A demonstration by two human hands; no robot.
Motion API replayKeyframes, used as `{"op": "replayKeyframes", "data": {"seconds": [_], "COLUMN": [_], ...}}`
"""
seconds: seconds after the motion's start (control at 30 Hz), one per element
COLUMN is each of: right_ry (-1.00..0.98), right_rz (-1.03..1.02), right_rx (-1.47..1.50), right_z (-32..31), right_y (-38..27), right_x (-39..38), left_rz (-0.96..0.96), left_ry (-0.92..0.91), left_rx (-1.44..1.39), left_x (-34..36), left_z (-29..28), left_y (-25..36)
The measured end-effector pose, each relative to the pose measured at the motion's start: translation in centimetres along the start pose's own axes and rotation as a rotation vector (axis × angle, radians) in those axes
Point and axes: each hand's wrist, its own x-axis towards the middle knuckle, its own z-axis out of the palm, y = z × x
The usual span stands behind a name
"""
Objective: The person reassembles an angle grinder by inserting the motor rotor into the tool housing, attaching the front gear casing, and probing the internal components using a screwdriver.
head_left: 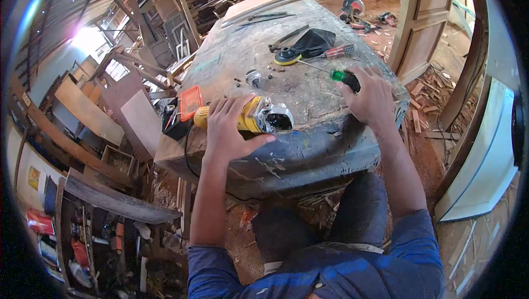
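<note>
My left hand (225, 120) is wrapped round the yellow body of an angle grinder (250, 116), which lies on the worn workbench near its front edge. The grinder's silver head is opened up and shows a dark, greasy inside. In my right hand (370, 94) is a screwdriver (337, 75) with a green and black handle, its shaft aimed left over the bench. Just beyond the grinder sits a loose silver metal part (253, 78), with several small dark pieces around it. A round yellow-edged backing pad (287, 56) lies farther back.
The workbench (220, 62) also carries a black pouch (315, 41), a red-patterned handle (339, 51) and an orange-lidded case (190, 102) at the left. A wooden door panel (424, 21) stands at the right. Wood scraps (417, 120) and a red power tool (352, 7) lie on the floor.
</note>
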Motion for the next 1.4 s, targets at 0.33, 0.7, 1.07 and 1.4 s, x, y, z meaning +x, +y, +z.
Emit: {"op": "replayKeyframes", "data": {"seconds": [0.33, 0.7, 1.07, 1.4], "right_ry": [0.103, -0.619, -0.502, -0.43], "right_rz": [-0.169, -0.428, -0.45, -0.268], "right_rx": [-0.052, -0.046, 0.068, -0.071], "right_z": [0.9, 7.4, 8.9, 8.4], "right_y": [-0.4, -7.3, -6.7, -6.6], "right_x": [1.3, 7.8, 7.4, 6.8], "left_rz": [0.05, 0.026, 0.041, 0.067], "left_ry": [0.282, 0.303, 0.311, 0.328], "left_rx": [0.008, -0.053, -0.073, -0.063], "left_x": [-1.4, -1.4, -1.6, -1.6], "left_z": [2.3, 2.5, 2.5, 2.5], "left_y": [-1.4, -1.3, -1.5, -1.7]}}
